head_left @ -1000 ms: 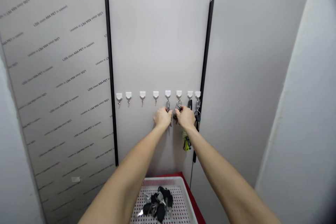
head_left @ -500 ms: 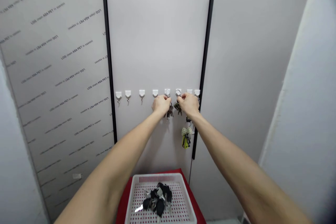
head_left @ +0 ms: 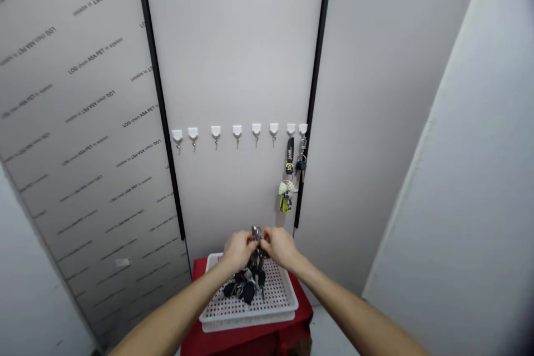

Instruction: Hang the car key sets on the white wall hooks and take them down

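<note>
Over the white basket [head_left: 287, 300], my left hand [head_left: 238, 248] and my right hand [head_left: 280, 246] are close together, each pinching a bunch of keys [head_left: 257, 232] by its ring. The two bunches hang side by side between my fingers and overlap, so their lower ends blend with the pile below. That pile of keys [head_left: 248, 292], several with black heads, lies on the basket's perforated floor. White hooks [head_left: 273, 129] run in a row across the panel above. A black strap with keys and plush charms [head_left: 287, 192] hangs from one, and another key set [head_left: 302, 164] from the rightmost.
Beneath the basket is a red-covered stand [head_left: 302, 297]. Long black strips [head_left: 158, 89] border the pale panel on both sides. A printed panel [head_left: 83, 139] is at the left, and a white wall [head_left: 442, 178] rises at the right.
Both hands have come down from the hooks to just over the basket, bringing the two key bunches off their hooks. The view has tilted downward.
</note>
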The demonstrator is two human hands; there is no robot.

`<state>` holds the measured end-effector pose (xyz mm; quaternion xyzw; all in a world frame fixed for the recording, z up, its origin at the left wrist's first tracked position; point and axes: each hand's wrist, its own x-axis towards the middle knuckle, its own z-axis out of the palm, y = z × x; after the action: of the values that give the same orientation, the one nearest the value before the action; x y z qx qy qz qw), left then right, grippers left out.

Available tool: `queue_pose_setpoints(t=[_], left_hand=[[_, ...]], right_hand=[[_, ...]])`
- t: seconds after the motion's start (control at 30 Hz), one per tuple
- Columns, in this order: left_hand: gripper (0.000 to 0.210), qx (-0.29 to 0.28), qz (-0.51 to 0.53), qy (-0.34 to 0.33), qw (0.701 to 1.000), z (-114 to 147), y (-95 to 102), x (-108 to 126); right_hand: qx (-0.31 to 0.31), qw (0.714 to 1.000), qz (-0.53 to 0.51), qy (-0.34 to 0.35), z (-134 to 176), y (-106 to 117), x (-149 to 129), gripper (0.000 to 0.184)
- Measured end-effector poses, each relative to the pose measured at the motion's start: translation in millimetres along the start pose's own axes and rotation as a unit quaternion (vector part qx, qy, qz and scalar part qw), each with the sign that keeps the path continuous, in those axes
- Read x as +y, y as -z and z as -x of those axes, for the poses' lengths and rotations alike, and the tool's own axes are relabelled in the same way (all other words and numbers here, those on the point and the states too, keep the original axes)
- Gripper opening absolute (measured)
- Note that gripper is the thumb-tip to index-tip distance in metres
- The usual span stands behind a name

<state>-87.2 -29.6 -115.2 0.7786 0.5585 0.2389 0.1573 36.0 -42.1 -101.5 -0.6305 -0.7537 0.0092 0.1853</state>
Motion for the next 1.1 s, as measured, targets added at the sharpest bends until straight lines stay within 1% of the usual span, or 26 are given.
queue_pose_setpoints(t=[0.1, 0.17, 0.27, 0.33, 0.4, 0.47, 0.53, 0.57, 0.63, 0.7, 0.73, 0.77, 0.8, 0.87, 0.93, 1.03, 1.1], left_hand=[[0.021, -0.035, -0.033, 0.015, 0.999, 13, -10.1, -5], [0.021, -0.059, -0.044, 0.015, 0.997, 19, -14.7, -5], [0.021, -0.071, -0.053, 0.013, 0.996, 28, -22.1, -6], [0.021, -0.080, -0.065, 0.016, 0.995, 32, -26.0, -7], [0.019, -0.097, -0.080, 0.028, 0.992, 31, -26.2, -7], [0.019, -0.104, -0.089, 0.035, 0.990, 24, -20.5, -3], [0.020, -0.085, -0.083, 0.023, 0.993, 8, -8.4, 9], [0.021, -0.066, -0.073, 0.010, 0.995, -3, -0.5, 19], [0.024, -0.010, -0.040, -0.015, 0.999, -30, 16.8, 44], [0.025, 0.047, -0.004, -0.048, 0.998, -59, 33.3, 73], [0.027, 0.079, 0.013, -0.062, 0.995, -73, 40.2, 88], [0.029, 0.113, 0.028, -0.057, 0.992, -86, 45.8, 102], [0.032, 0.140, 0.040, -0.050, 0.988, -98, 49.9, 116], [0.036, 0.169, 0.055, -0.026, 0.984, -117, 53.7, 138], [0.037, 0.166, 0.060, 0.002, 0.984, -129, 52.9, 152], [0.031, 0.152, 0.061, 0.033, 0.986, -137, 48.8, 160], [0.027, 0.150, 0.065, 0.031, 0.986, -139, 48.4, 160]], right_hand=[[-0.043, 0.999, 0.003, 0.020, 15, -22, 5, 0.016], [-0.057, 0.998, -0.006, 0.039, 22, -33, 8, 0.018], [-0.073, 0.996, -0.019, 0.050, 29, -48, 12, 0.021], [-0.091, 0.995, -0.021, 0.042, 31, -52, 16, 0.020], [-0.105, 0.993, -0.036, 0.050, 29, -47, 20, 0.019], [-0.097, 0.989, -0.080, 0.071, 21, -29, 27, 0.021], [-0.047, 0.986, -0.141, 0.079, 6, 1, 36, 0.023], [-0.001, 0.984, -0.167, 0.068, -3, 20, 41, 0.024], [0.112, 0.975, -0.190, 0.032, -24, 59, 52, 0.026], [0.227, 0.956, -0.180, -0.035, -47, 94, 61, 0.030], [0.269, 0.946, -0.169, -0.069, -58, 108, 64, 0.031], [0.301, 0.935, -0.157, -0.100, -68, 120, 67, 0.033], [0.321, 0.928, -0.144, -0.124, -78, 130, 69, 0.033], [0.331, 0.922, -0.126, -0.159, -93, 141, 71, 0.033], [0.320, 0.923, -0.111, -0.183, -103, 145, 71, 0.032], [0.296, 0.928, -0.086, -0.211, -111, 142, 71, 0.031], [0.286, 0.932, -0.069, -0.211, -113, 141, 73, 0.028]])
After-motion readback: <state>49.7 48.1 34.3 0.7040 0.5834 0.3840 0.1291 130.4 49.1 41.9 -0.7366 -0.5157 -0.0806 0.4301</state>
